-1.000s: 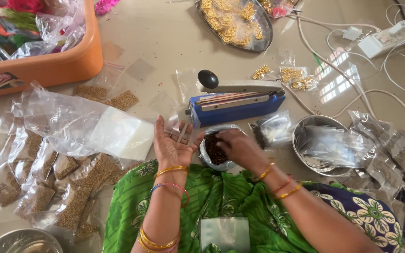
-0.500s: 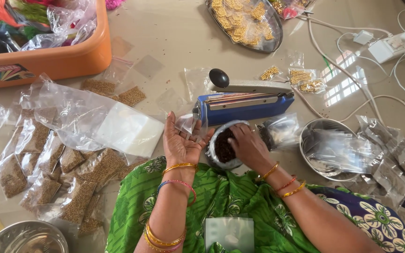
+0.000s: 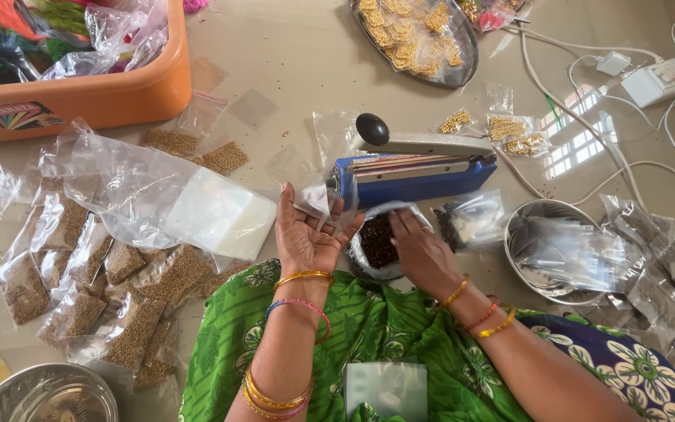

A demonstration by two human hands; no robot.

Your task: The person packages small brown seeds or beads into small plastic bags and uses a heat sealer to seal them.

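**Inspector:** Small clear plastic pouch (image 3: 316, 202), empty by the look of it, sits upright between the fingers (image 3: 330, 223) of the left hand (image 3: 306, 234). That hand is palm up and pinching the pouch near its lower edge.

**Assistant:** And the right hand (image 3: 419, 250)?

**Inspector:** Palm down, fingers curled narrow and dipped into a clear bag of small dark brown seeds (image 3: 378, 241). Whether they hold any seeds, I cannot tell; the fingertips are hidden in the bag.

**Assistant:** Relation between the two?

**Inspector:** The pouch lies to the left of the seed bag, just beside it, its mouth pointing away from the person, long axis roughly along the left fingers. The right hand is the nearer to the seeds; the left alone carries the pouch.

**Assistant:** Surroundings?

**Inspector:** Just beyond both hands, a blue and grey heat sealer with a black knob (image 3: 412, 168). Right of it, a round steel bowl holding empty clear pouches (image 3: 556, 250). Left, filled packets of tan seeds (image 3: 80, 273) spread on the floor (image 3: 291, 70), and an orange plastic tub (image 3: 87, 98) farther off. The person's lap is covered by green patterned cloth (image 3: 369, 328).
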